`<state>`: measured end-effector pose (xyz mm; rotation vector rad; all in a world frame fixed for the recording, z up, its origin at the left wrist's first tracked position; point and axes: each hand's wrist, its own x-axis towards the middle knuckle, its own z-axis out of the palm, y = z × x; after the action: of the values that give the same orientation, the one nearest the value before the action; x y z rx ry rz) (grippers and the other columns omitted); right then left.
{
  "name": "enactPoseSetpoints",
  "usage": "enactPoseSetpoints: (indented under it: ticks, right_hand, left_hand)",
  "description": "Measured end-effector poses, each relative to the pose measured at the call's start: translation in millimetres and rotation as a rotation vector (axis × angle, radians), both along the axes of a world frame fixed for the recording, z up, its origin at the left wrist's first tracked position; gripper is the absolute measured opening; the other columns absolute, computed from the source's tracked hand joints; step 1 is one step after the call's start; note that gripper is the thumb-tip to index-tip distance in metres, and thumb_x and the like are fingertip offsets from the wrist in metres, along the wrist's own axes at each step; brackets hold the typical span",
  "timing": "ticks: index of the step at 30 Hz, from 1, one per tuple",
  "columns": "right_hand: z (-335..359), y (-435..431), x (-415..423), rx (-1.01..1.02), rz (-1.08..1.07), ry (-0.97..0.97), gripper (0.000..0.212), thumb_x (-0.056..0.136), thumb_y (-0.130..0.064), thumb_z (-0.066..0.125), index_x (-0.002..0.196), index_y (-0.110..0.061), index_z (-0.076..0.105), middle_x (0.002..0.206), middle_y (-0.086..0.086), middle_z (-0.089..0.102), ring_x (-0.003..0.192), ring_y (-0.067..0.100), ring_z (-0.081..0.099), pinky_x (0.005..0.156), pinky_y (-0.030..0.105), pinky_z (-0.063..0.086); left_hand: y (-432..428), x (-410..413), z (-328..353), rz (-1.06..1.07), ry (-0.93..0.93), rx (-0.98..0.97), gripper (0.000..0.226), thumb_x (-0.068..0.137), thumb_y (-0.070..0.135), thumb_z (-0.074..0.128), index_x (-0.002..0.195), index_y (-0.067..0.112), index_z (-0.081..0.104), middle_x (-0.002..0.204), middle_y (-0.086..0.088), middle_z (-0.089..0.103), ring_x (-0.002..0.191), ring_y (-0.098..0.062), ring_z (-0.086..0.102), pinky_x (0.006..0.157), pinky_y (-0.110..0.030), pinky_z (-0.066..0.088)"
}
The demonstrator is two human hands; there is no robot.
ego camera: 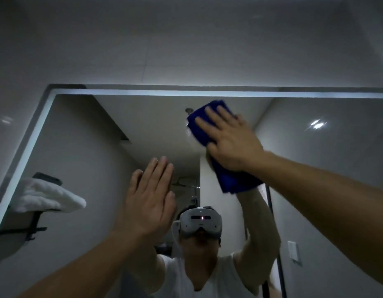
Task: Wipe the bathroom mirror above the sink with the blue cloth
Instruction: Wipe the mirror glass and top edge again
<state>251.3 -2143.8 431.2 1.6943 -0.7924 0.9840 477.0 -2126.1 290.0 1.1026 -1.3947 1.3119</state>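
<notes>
With the right hand (pixel 231 140) spread flat on the folded deep-blue cloth (pixel 234 181) near the top edge of the large light-edged wall mirror (pixel 89 136), and the left hand (pixel 147 201) open-palmed lower down, even pressure and overlapping strokes should avoid streaks.

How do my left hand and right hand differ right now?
The right hand presses the blue cloth high on the mirror; the left hand is lower and bare. The right hand's fingers are spread; the left hand's lie together. Both are flat, fingers straight.
</notes>
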Motion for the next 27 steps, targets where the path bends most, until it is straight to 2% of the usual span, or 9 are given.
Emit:
enactPoseSetpoints:
  ticks: [3,5,7,12,16,18,24,25,27]
  right_hand:
    - [66,6,-7,0.131,0.029,-0.343,0.065,0.101,-0.038,0.031,0.158,-0.028,0.001,0.166,0.003,-0.007,0.152,0.027,-0.008,0.121,0.051,0.005]
    - [81,10,0,0.137,0.027,-0.43,0.067,0.101,-0.038,0.032,0.158,-0.025,0.0,0.166,0.005,-0.008,0.151,0.03,-0.009,0.121,0.052,0.003]
    - [71,14,19,0.113,0.048,-0.377,0.069,0.1,-0.039,0.035,0.158,-0.024,0.001,0.166,0.006,-0.008,0.151,0.03,-0.008,0.121,0.05,0.002]
    - [44,10,34,0.023,0.055,0.003,0.065,0.1,-0.038,0.032,0.158,-0.033,0.004,0.166,-0.001,-0.006,0.152,0.021,-0.008,0.121,0.044,0.002]
    - [82,12,7,0.131,0.03,-0.307,0.066,0.1,-0.039,0.035,0.158,-0.027,0.005,0.166,0.004,-0.005,0.152,0.026,-0.006,0.121,0.05,0.007]
    - [78,15,16,0.129,0.053,-0.374,0.068,0.1,-0.038,0.036,0.158,-0.025,0.004,0.166,0.005,-0.006,0.152,0.028,-0.007,0.121,0.051,0.004]
    - [-9,4,10,0.013,0.06,0.115,0.067,0.093,-0.044,0.022,0.157,-0.036,0.004,0.165,-0.004,-0.007,0.152,0.017,-0.009,0.122,0.043,0.0]
    - [0,2,-4,0.013,0.035,0.135,0.068,0.091,-0.045,0.021,0.157,-0.037,0.005,0.165,-0.005,-0.006,0.152,0.017,-0.008,0.123,0.043,0.002]
    - [40,-5,-30,0.002,-0.012,-0.047,0.067,0.093,-0.044,0.026,0.157,-0.034,0.008,0.166,0.0,-0.001,0.152,0.021,-0.002,0.122,0.045,0.008]
  left_hand:
    - [-2,1,1,0.003,-0.012,-0.006,0.06,0.099,0.036,0.026,0.152,0.012,0.038,0.162,-0.004,0.028,0.151,-0.016,0.017,0.115,-0.04,0.018]
    - [-2,2,2,0.009,-0.013,-0.009,0.06,0.099,0.038,0.025,0.152,0.012,0.037,0.162,-0.003,0.028,0.151,-0.015,0.017,0.114,-0.039,0.019]
    - [-2,2,3,0.005,-0.017,-0.014,0.06,0.1,0.039,0.025,0.152,0.013,0.036,0.162,-0.004,0.028,0.151,-0.015,0.016,0.113,-0.04,0.02]
    - [-2,3,2,0.014,-0.014,-0.006,0.06,0.1,0.038,0.025,0.153,0.013,0.036,0.162,-0.003,0.027,0.151,-0.014,0.015,0.114,-0.041,0.019]
    - [-4,4,2,0.017,-0.019,0.0,0.061,0.099,0.038,0.025,0.154,0.014,0.033,0.164,-0.002,0.024,0.152,-0.013,0.012,0.116,-0.041,0.017]
    - [-4,4,3,0.025,-0.016,0.007,0.061,0.099,0.039,0.025,0.154,0.015,0.032,0.164,-0.002,0.023,0.152,-0.013,0.012,0.116,-0.041,0.016]
    - [-3,3,2,0.03,-0.004,0.011,0.062,0.098,0.039,0.028,0.153,0.013,0.035,0.163,-0.003,0.025,0.152,-0.014,0.012,0.116,-0.041,0.016]
    - [-3,2,2,0.025,-0.004,0.009,0.062,0.097,0.039,0.029,0.153,0.013,0.036,0.163,-0.004,0.026,0.152,-0.014,0.013,0.116,-0.041,0.017]
    - [-2,2,3,0.01,-0.01,0.001,0.062,0.096,0.038,0.031,0.151,0.012,0.039,0.162,-0.004,0.028,0.151,-0.015,0.016,0.116,-0.043,0.018]
